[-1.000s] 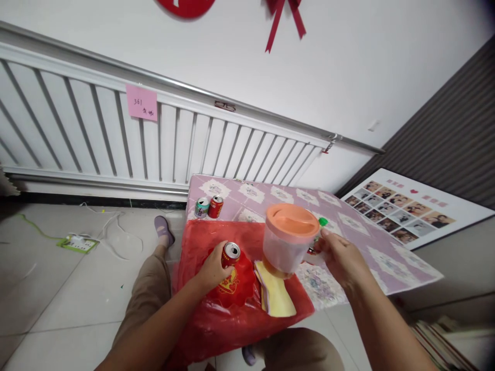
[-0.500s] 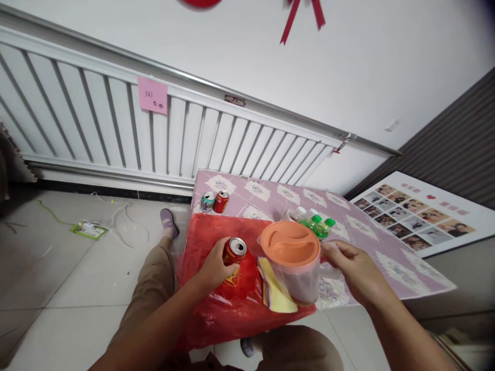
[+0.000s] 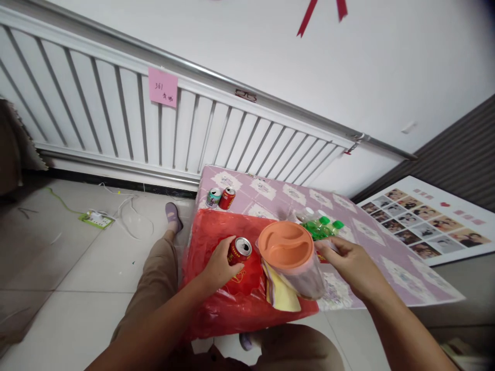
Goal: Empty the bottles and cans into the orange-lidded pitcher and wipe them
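Observation:
My left hand [image 3: 223, 265] is wrapped around an opened red drink can [image 3: 240, 249] over the red plastic bag [image 3: 216, 226]. In my right hand [image 3: 350, 260] is the handle side of a clear plastic pitcher [image 3: 307, 281] with an orange lid [image 3: 286, 245]; the pitcher leans, its lid toward the can. Part of the grip is hidden behind my fingers. A folded yellow cloth [image 3: 285, 298] lies under and beside the pitcher. What liquid, if any, the pitcher holds I cannot make out.
A green can [image 3: 213, 198] and another red can [image 3: 227, 198] stand at the back left of the purple patterned tablecloth [image 3: 294, 195]. Several bottles with green caps [image 3: 324, 221] are behind the pitcher. A white radiator [image 3: 216, 136] runs along the wall. A power strip [image 3: 96, 220] lies on the floor.
The pitcher has tilted, its lid shifting left toward the can and its base swinging right. My left hand keeps its hold on the can. The view has shifted slightly.

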Demonstrator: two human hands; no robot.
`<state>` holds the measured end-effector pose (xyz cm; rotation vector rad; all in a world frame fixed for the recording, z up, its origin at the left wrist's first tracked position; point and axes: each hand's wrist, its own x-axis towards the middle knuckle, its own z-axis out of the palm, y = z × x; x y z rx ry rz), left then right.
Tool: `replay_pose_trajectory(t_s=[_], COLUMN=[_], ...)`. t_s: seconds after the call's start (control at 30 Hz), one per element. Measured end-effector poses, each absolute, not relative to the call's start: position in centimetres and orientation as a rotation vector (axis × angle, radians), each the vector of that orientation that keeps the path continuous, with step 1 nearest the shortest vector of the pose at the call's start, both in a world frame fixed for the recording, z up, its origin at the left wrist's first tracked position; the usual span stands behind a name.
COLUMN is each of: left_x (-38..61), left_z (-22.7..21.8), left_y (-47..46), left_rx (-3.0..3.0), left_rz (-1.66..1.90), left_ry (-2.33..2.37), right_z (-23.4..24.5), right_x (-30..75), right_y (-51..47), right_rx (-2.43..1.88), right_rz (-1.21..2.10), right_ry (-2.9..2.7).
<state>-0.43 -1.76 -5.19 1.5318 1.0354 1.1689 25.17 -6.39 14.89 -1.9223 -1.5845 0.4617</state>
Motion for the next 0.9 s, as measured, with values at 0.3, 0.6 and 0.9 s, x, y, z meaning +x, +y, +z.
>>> replay_pose_trajectory(t_s=[0.3, 0.6, 0.9], left_x=[-0.4, -0.1, 0.1], left_z=[-5.6, -6.3, -6.5], left_y=[-1.5, -1.5, -1.5], left_rx=[1.542, 1.566, 1.574], left_rz=[1.179, 1.194, 1.212], left_ry=[1.066, 1.067, 1.048], right_z=[15.8, 15.9, 16.0], right_x=[23.5, 22.8, 22.0], right_y=[-5.8, -5.1, -4.7], right_rx=[-1.947, -1.974, -1.933], right_rz=[0.374, 0.316, 0.293], right_ry=[-1.711, -1.806, -1.899])
